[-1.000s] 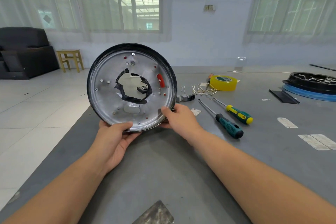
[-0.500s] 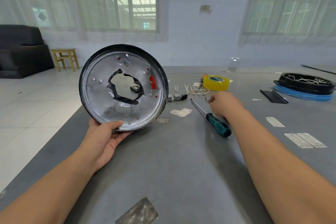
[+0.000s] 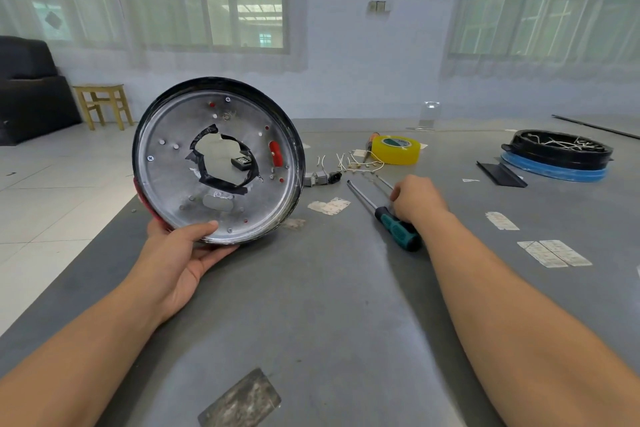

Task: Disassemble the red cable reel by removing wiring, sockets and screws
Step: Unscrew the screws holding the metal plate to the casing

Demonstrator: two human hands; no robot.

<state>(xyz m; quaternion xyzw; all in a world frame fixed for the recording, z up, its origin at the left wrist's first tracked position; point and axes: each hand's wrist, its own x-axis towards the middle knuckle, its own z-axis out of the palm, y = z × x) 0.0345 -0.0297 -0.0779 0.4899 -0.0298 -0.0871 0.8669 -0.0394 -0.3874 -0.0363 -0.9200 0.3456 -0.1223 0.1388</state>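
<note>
- Left hand point(image 3: 180, 253) & right hand point(image 3: 417, 199): both bare, no gloves, no rings.
- Forearms bare up to frame edge, no sleeves, no watch.

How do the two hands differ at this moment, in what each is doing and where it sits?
The left hand holds the reel plate up on edge by its lower rim, thumb across the face; the right hand is down on the table, curled over a screwdriver beside the green-handled screwdriver. Left hand shows its palm side, right hand its back. Both are bare.
</note>
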